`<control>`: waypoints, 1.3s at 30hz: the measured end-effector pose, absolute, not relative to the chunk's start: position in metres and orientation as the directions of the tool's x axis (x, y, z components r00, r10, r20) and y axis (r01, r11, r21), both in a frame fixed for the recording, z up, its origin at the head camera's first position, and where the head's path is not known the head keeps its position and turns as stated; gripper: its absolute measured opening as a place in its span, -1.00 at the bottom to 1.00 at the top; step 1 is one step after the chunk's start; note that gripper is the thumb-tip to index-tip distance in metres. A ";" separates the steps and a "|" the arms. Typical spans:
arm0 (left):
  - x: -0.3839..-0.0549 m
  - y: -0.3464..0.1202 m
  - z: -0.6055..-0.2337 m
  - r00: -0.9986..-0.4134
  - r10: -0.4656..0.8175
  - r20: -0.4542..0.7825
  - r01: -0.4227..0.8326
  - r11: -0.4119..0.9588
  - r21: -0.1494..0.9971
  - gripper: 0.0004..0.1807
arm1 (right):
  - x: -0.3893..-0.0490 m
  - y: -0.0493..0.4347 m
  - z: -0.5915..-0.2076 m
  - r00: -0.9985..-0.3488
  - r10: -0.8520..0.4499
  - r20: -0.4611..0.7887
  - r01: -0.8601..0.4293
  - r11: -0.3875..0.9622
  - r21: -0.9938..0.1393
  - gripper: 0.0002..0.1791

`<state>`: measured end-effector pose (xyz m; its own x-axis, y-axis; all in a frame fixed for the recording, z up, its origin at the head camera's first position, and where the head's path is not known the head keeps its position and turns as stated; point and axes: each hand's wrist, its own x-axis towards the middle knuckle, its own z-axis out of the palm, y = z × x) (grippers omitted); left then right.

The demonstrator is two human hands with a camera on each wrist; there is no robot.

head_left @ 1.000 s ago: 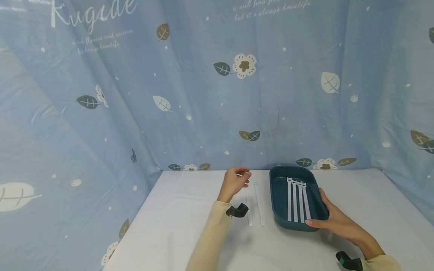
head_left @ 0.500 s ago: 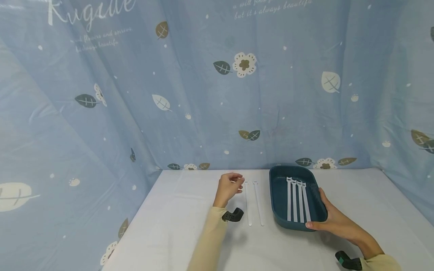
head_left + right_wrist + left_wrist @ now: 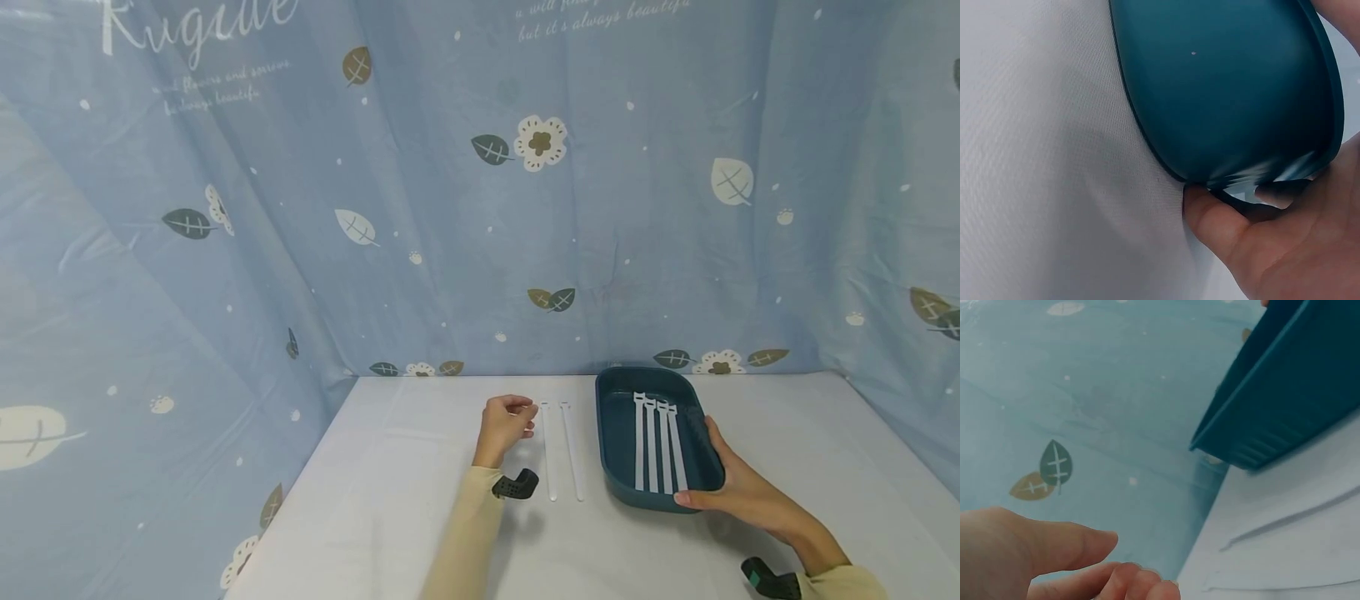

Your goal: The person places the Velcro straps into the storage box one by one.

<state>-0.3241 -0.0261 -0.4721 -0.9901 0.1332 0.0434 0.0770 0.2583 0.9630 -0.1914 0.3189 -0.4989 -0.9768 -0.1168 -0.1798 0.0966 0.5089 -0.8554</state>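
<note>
My left hand is just left of two slim white cable ties lying side by side on the white table. Its fingers are loosely bent, and the left wrist view shows a gap between thumb and fingers with nothing in it. With my right hand I grip the near right corner of a dark teal plastic box, thumb at the front rim and fingers along the right side. Several more white cable ties, broader-looking with slotted heads, lie roughly parallel inside the box.
A blue curtain printed with leaves and flowers hangs behind and to the left of the white-covered table. Black wrist devices sit at both sleeves.
My left hand has drawn back left and a little toward me, uncovering the heads of the two ties on the table. My right hand and the box have barely moved.
</note>
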 end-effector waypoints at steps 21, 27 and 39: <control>-0.324 0.000 -0.501 -0.984 0.172 -0.044 0.011 0.309 0.951 -0.81 | -0.193 0.319 -0.499 -0.976 -0.103 -0.194 0.112 0.528 -0.842 0.49; -0.322 0.008 -0.504 -0.982 0.188 -0.024 0.043 0.345 0.938 -0.82 | -0.193 0.319 -0.499 -0.976 -0.097 -0.194 0.114 0.534 -0.838 0.51; -0.316 0.019 -0.503 -0.981 0.194 0.014 0.104 0.463 0.880 -0.77 | -0.194 0.319 -0.500 -0.978 -0.096 -0.188 0.109 0.533 -0.839 0.50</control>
<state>-0.3156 0.0187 -0.5033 -0.9808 0.1945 0.0141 0.1044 0.4626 0.8804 -0.1940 0.3187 -0.4995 -0.9776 -0.0956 -0.1878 0.1091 0.5328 -0.8392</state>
